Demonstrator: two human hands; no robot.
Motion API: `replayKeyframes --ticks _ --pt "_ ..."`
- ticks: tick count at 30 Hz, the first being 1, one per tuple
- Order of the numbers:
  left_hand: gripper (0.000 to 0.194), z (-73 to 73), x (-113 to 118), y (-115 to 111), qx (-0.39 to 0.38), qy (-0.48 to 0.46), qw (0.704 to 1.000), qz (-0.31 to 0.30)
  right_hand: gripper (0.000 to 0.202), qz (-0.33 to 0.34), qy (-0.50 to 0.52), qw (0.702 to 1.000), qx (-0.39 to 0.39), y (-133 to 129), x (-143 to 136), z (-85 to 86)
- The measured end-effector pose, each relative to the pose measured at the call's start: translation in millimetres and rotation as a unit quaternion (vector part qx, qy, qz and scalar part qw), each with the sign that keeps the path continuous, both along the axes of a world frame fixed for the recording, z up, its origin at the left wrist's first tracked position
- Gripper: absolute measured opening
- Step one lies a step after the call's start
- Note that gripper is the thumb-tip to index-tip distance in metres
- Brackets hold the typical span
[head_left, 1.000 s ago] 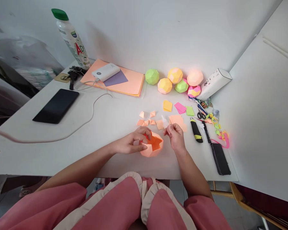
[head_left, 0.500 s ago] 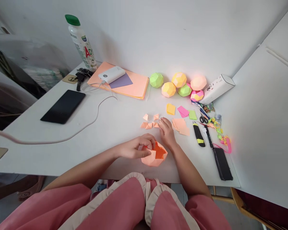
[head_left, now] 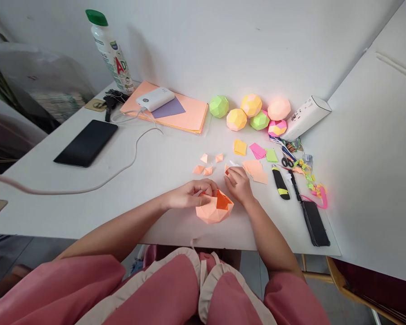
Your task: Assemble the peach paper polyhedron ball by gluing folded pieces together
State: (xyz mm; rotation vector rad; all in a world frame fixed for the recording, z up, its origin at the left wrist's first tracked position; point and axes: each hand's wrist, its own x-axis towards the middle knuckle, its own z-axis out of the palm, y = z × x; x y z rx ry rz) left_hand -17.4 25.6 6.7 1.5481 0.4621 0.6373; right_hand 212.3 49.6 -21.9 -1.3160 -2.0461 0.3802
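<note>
The left hand (head_left: 193,193) grips the rim of the open paper ball (head_left: 214,212), whose body sits just below these fingers. The right hand (head_left: 241,183) pinches a small folded piece (head_left: 226,169). If the left fingers press too strongly, the thin rim could bend, I think; a loose right pinch could drop the piece. The ball is matte peach, faceted, jagged-edged; pointed folded units (head_left: 208,171) lie left of the right-hand grip.
</note>
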Motion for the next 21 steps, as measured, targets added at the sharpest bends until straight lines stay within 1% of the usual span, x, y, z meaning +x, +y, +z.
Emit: replayKeyframes --ticks 3,5,7,9,10,12,15,17,21 --pt "0.03 -1.4 0.5 0.7 -0.021 -0.013 1.0 -0.001 0.023 -0.038 0.097 0.994 -0.007 -10.5 2.6 13.8" --pt "0.031 -1.3 1.4 0.6 -0.031 -0.019 0.999 -0.003 0.02 -0.05 0.165 0.985 -0.028 -21.1 3.4 26.3" --pt "0.031 -0.7 2.3 0.4 -0.036 -0.026 0.999 -0.004 0.021 -0.021 0.243 0.966 -0.083 -31.4 4.2 38.4" --pt "0.03 -0.5 2.8 0.6 -0.034 -0.03 0.999 -0.001 0.021 0.032 0.309 0.939 -0.15 -38.4 4.9 47.3" --pt "0.03 -0.6 2.8 0.9 -0.033 -0.03 0.999 0.002 0.02 0.058 0.326 0.925 -0.187 -40.3 5.1 50.1" --pt "0.031 -1.4 2.4 1.6 -0.034 -0.027 0.999 0.011 0.021 0.092 0.339 0.9 -0.257 -41.0 4.7 52.1" --pt "0.034 -2.9 1.5 2.4 -0.038 -0.024 0.999 0.031 0.023 0.104 0.345 0.871 -0.333 -38.3 2.2 49.1" --pt "0.034 -3.0 1.0 2.4 -0.042 -0.024 0.998 0.045 0.025 0.094 0.353 0.862 -0.351 -37.0 0.1 46.3" --pt "0.033 -0.3 0.8 1.6 -0.044 -0.03 0.997 0.054 0.028 0.063 0.36 0.864 -0.345 -38.7 -2.8 45.5"
